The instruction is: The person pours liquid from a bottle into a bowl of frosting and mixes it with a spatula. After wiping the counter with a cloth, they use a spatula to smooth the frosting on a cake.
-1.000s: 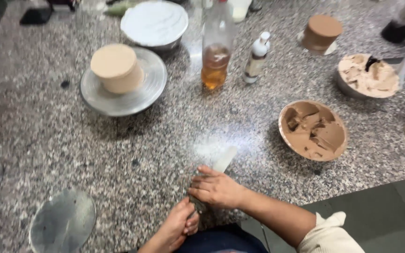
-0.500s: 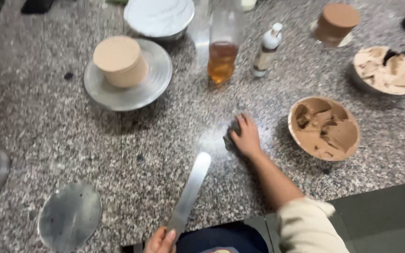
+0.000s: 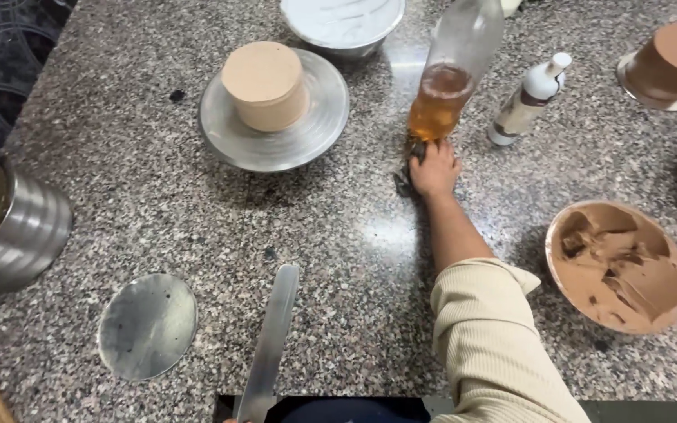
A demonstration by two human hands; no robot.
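Note:
My right hand (image 3: 435, 168) is stretched out over the granite counter (image 3: 338, 235), its fingers curled on a small dark cloth (image 3: 403, 185) at the foot of a clear bottle (image 3: 452, 78) holding amber liquid. A long metal palette knife (image 3: 272, 329) points up from the bottom edge of the view. My left hand is out of frame below it. A round tan cake (image 3: 264, 82) sits on a steel turntable (image 3: 311, 133) to the left of the bottle.
A bowl of chocolate cream (image 3: 562, 235) stands to the right of my forearm. Also around are a small white squeeze bottle (image 3: 526, 102), a bowl of white cream (image 3: 342, 19), a brown cake (image 3: 667, 63), a flat metal disc (image 3: 146, 325) and a steel pot (image 3: 17, 227).
My right hand left the palette knife near my body and slid forward across the counter to the bottle's base. My left hand has dropped below the frame edge.

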